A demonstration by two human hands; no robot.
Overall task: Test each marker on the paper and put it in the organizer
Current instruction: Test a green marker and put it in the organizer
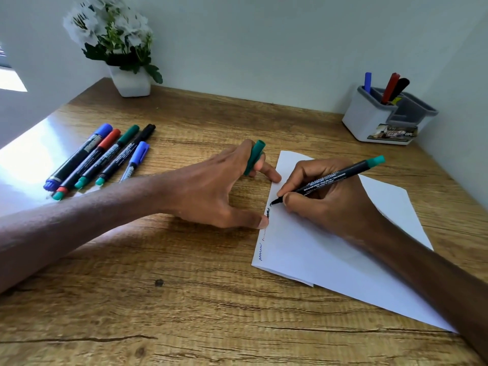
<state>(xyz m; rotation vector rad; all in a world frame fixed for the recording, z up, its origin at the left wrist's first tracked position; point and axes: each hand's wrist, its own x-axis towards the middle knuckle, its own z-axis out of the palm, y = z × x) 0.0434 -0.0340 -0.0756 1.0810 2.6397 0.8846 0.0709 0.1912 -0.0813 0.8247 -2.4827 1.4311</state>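
My right hand [324, 196] grips an uncapped black marker with a green end [340, 177], its tip touching the left edge of the white paper [317, 254]. Blue, red and dark squiggles run along that edge. My left hand [211, 186] holds the green cap [254, 157] between its fingers, while its thumb and a fingertip press the paper's left edge. Several capped markers [100, 157] lie side by side on the desk at the left. The white and grey organizer [380, 120] stands at the back right with a blue, a red and a black marker upright in it.
A white pot of white flowers [129, 77] stands at the back left against the wall. The wooden desk [184, 299] meets walls behind and on the right. Bright glare falls on its left side.
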